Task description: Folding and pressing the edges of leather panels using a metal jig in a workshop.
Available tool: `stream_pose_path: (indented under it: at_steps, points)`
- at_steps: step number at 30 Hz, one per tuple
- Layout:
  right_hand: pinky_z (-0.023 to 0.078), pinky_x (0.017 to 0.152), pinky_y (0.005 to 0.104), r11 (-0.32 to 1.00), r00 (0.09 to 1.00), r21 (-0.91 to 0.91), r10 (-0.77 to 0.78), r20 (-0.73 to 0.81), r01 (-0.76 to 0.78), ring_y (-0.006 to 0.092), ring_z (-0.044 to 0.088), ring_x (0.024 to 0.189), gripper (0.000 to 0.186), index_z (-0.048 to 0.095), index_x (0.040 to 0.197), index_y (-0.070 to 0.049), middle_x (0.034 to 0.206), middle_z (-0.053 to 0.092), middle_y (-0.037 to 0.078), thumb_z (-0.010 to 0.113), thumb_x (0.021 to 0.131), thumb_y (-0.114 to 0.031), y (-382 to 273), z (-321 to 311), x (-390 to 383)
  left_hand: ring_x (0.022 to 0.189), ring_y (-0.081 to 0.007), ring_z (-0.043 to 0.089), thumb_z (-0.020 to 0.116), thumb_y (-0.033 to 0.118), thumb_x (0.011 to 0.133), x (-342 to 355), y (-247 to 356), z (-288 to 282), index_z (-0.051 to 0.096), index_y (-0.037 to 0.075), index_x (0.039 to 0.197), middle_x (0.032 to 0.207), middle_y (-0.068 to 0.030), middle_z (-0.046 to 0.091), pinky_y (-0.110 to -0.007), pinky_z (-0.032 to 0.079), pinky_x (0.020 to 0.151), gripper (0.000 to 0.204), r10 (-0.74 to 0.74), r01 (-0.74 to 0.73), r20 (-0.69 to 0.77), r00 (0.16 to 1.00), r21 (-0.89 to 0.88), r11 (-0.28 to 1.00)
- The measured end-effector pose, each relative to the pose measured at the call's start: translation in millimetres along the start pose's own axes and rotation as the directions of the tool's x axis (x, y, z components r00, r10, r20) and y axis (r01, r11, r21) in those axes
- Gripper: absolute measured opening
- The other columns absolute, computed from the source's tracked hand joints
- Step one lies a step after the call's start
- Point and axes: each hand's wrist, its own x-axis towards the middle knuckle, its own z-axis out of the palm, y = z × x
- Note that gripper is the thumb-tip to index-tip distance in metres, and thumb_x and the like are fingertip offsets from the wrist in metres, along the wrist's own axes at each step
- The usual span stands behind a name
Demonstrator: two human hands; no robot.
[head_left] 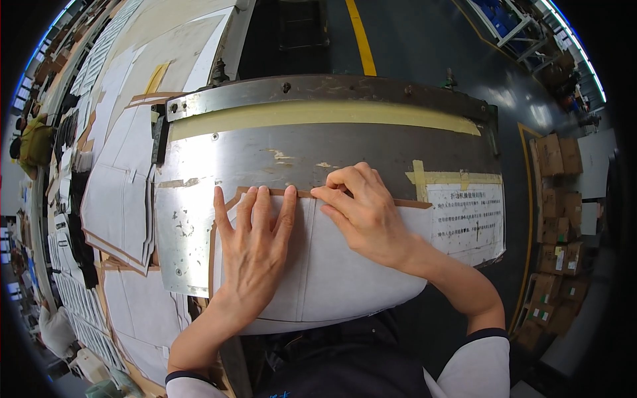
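Observation:
A white-backed sheet of material (pixel 358 268) with a brown border lies on a metal work plate (pixel 189 239), its near side curving over the front edge close to my body. My left hand (pixel 255 255) rests flat on it with fingers spread, the fingertips reaching the brown border along the far edge. Just to the right, my right hand (pixel 365 209) pinches that same brown border between thumb and fingers. A seam line runs down the sheet between my hands.
Across the back of the plate runs a metal bar (pixel 332 85) beside a yellow strip (pixel 318 116). A printed paper (pixel 468 222) is taped at the right. Similar sheets (pixel 123 192) are stacked left. Cardboard boxes (pixel 561 219) stand far right; a person (pixel 34 146) is far left.

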Motion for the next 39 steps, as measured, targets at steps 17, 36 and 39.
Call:
stream_pose_path:
  at_steps: [17, 36, 39]
  points:
    - [0.045, 0.084, 0.0401, 0.997, 0.998, -0.053, -0.059, -0.030, 0.057, 0.0271, 0.055, 0.096, 0.016, 0.069, 0.102, 0.000, 0.100, 0.057, 0.009, 0.067, 0.086, 0.001, 2, 5, -2, 0.127, -0.0369, 0.054, 0.066, 0.001, 0.090, 3, 12, -1, 0.050, 0.022, 0.155, 0.131, -0.0213, 0.052, -0.072, 0.029, 0.116, 0.069, -0.035, 0.033, 0.035, 0.999, 0.075, 0.997]
    - [0.048, 0.082, 0.0367, 0.823, 0.939, -0.463, -0.339, 0.063, 0.329, 0.0254, 0.057, 0.096, 0.033, 0.068, 0.114, 0.010, 0.104, 0.062, 0.014, 0.068, 0.085, -0.006, -6, 5, -5, 0.133, -0.0346, 0.050, 0.063, -0.003, 0.084, -2, 5, 3, 0.053, 0.019, 0.152, 0.138, -0.0171, 0.051, -0.065, 0.025, 0.120, 0.072, -0.076, 0.074, -0.020, 0.997, -0.065, 0.995]
    - [0.049, 0.083, 0.0375, 0.810, 0.933, -0.481, -0.357, 0.051, 0.336, 0.0265, 0.057, 0.099, 0.033, 0.068, 0.115, 0.009, 0.106, 0.061, 0.015, 0.067, 0.086, -0.006, -5, 4, -7, 0.133, -0.0325, 0.051, 0.062, -0.006, 0.083, -2, -1, 5, 0.055, 0.018, 0.150, 0.138, -0.0144, 0.052, -0.063, 0.026, 0.120, 0.072, -0.065, 0.061, -0.029, 0.997, -0.100, 0.993]
